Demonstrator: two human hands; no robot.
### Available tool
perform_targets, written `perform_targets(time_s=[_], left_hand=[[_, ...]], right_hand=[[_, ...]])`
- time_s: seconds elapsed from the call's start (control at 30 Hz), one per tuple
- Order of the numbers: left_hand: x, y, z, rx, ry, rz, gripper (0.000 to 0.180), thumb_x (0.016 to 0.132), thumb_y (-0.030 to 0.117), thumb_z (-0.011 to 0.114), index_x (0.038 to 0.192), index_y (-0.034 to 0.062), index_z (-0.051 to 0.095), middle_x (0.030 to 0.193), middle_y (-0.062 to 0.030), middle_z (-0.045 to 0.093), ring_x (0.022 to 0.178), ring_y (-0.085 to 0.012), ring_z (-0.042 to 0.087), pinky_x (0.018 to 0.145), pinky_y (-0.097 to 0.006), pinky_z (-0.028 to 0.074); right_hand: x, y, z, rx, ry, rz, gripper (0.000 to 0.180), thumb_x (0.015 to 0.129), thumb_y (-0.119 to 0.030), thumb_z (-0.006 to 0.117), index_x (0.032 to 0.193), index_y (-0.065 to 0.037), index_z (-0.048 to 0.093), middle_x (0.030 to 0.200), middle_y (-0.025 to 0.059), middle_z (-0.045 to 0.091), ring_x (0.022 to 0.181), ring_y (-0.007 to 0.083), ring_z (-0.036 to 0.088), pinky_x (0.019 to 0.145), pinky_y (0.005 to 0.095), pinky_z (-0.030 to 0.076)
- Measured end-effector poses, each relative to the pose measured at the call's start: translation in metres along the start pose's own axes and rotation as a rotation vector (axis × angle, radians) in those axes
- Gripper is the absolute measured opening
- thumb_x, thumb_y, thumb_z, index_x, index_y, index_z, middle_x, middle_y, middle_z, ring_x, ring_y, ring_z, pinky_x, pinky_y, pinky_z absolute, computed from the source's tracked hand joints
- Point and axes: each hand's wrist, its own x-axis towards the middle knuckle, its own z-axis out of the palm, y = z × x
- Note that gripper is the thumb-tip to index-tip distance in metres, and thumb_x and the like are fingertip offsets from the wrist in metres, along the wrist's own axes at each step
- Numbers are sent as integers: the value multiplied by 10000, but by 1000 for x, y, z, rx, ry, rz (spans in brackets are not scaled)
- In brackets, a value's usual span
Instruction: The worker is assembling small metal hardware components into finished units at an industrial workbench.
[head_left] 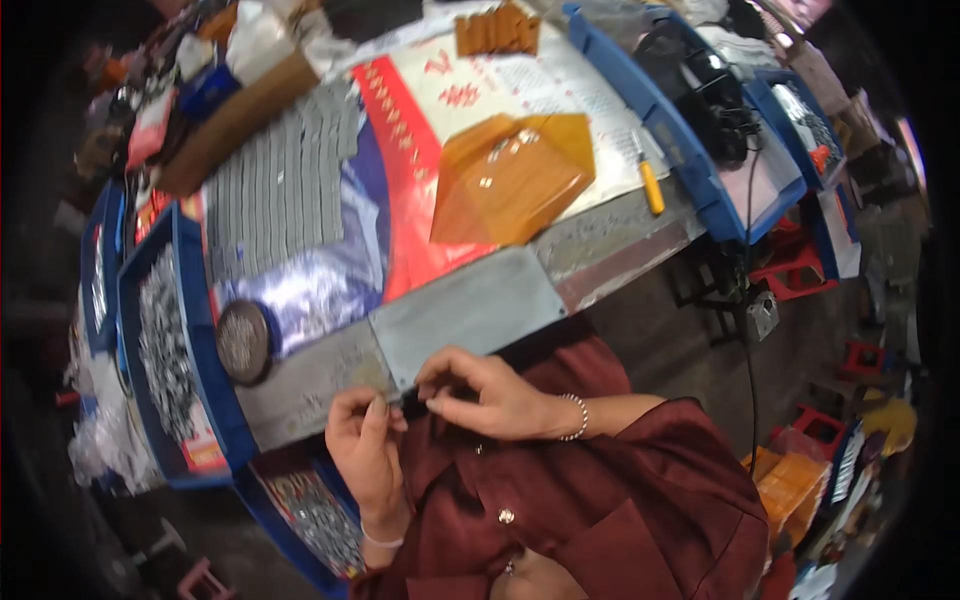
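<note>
My left hand [366, 448] and my right hand [480, 392] meet at the near edge of the grey metal work plate [470, 305]. The fingertips of both pinch a small dark part [412, 403] between them; it is too small to make out. Rows of small grey metal pieces [285, 185] are laid out on a printed sheet further back. A blue bin [165, 340] full of small grey metal parts stands to my left, and a second blue bin [310, 515] of the same parts sits below my left hand.
An orange translucent sheet [512, 175] lies on the red and white printed paper. A round grey disc [243, 342] rests by the left bin. A yellow-handled tool [650, 185] and blue trays [690, 130] with black cables line the right side. Red stools [800, 275] stand on the floor.
</note>
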Motion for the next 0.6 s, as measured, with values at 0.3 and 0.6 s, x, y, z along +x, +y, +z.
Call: perform_targets(time_s=[0.3, 0.6], left_hand=[[-10, -18, 6, -94, -172, -88, 129, 895, 70, 639, 984, -10, 591, 834, -36, 622, 675, -61, 553, 592, -184, 452], [-17, -16, -6, -61, -193, -157, 169, 939, 153, 592, 1013, 3, 577, 774, 8, 580, 656, -20, 511, 580, -157, 415]], right_hand=[[-10, -3, 9, 281, 38, 159, 233, 878, 24, 569, 1098, 2, 495, 982, 35, 551, 832, 66, 536, 745, 211, 458], [-10, -4, 13, 320, 14, 266, 206, 868, 31, 559, 1062, 7, 491, 947, 31, 539, 800, 54, 531, 735, 207, 464]])
